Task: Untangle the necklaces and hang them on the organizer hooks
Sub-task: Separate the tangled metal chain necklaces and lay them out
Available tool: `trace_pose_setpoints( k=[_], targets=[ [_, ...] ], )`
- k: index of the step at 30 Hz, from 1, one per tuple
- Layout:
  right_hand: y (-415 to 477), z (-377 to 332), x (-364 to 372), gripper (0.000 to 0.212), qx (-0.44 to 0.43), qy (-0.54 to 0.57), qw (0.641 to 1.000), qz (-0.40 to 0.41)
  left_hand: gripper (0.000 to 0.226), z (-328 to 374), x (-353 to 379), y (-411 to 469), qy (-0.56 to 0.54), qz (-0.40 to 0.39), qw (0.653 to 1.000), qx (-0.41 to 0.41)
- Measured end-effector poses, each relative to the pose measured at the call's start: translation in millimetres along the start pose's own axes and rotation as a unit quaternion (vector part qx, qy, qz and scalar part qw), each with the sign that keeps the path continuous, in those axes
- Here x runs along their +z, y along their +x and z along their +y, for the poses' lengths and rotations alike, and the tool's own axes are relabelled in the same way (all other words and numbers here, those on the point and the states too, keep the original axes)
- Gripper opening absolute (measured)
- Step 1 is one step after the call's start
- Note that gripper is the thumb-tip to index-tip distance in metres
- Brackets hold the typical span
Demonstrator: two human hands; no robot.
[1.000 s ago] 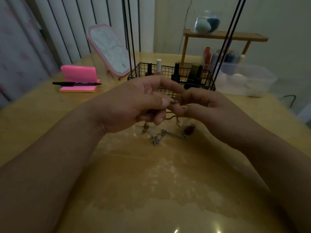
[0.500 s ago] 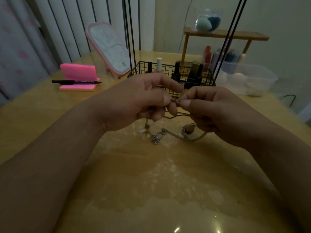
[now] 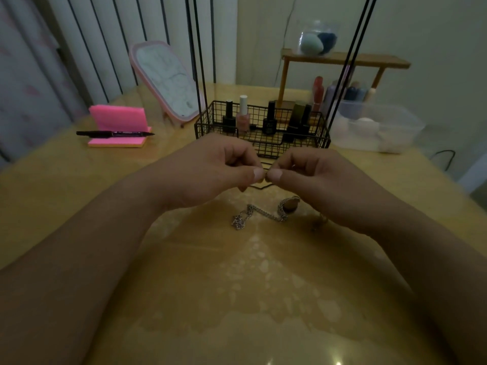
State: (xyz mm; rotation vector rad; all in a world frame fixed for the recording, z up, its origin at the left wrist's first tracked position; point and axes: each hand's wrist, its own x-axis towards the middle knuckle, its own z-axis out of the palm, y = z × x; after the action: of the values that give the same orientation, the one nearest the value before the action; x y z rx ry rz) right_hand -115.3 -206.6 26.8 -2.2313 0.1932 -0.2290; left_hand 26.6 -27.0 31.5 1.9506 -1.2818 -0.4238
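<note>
My left hand (image 3: 210, 169) and my right hand (image 3: 311, 175) meet thumb to thumb above the table, both pinching a thin dark cord necklace (image 3: 259, 186) whose loop hangs just below the fingertips. A silver chain necklace (image 3: 263, 213) with a round brown pendant (image 3: 290, 205) lies on the table under my hands. The black wire organizer (image 3: 263, 127) stands right behind my hands, its tall thin rods rising out of view; its hooks are not visible.
Nail polish bottles (image 3: 242, 114) stand in the organizer's basket. A pink sticky-note pad with a black pen (image 3: 116, 133) lies left, a pink mirror (image 3: 168, 83) behind it. A clear plastic box (image 3: 374, 127) and wooden shelf (image 3: 342, 60) stand at the right.
Both hands have risen and drawn level, thumbs now tip to tip on the cord. The cord has lifted clear of the silver chain, which stays on the table.
</note>
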Motion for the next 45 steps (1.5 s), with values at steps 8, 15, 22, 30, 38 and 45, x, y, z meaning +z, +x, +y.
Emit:
trace_pose_setpoints(
  k=[8, 15, 22, 30, 38, 45],
  targets=[
    [6, 10, 11, 0.005, -0.054, -0.082, 0.995, 0.029, 0.010, -8, 7, 4, 0.027, 0.030, 0.999, 0.009],
    [9, 16, 17, 0.009, -0.076, -0.054, 0.993, 0.068, 0.011, -11, 20, 7, 0.026, 0.082, 0.995, 0.044],
    [-2, 11, 15, 0.009, -0.077, -0.007, 0.992, 0.101, 0.006, -4, 24, 3, -0.009, 0.085, 0.994, 0.060],
    [-6, 7, 12, 0.009, -0.055, 0.024, 0.993, 0.102, 0.007, -5, 25, 1, -0.066, 0.096, 0.992, 0.046],
    [-7, 3, 12, 0.012, -0.030, 0.012, 0.995, 0.092, 0.008, -4, 24, 4, -0.065, 0.087, 0.993, 0.051],
    [-4, 2, 15, 0.013, -0.009, 0.043, 0.994, 0.100, 0.011, -8, 23, 4, -0.029, 0.092, 0.991, 0.089]
  ],
)
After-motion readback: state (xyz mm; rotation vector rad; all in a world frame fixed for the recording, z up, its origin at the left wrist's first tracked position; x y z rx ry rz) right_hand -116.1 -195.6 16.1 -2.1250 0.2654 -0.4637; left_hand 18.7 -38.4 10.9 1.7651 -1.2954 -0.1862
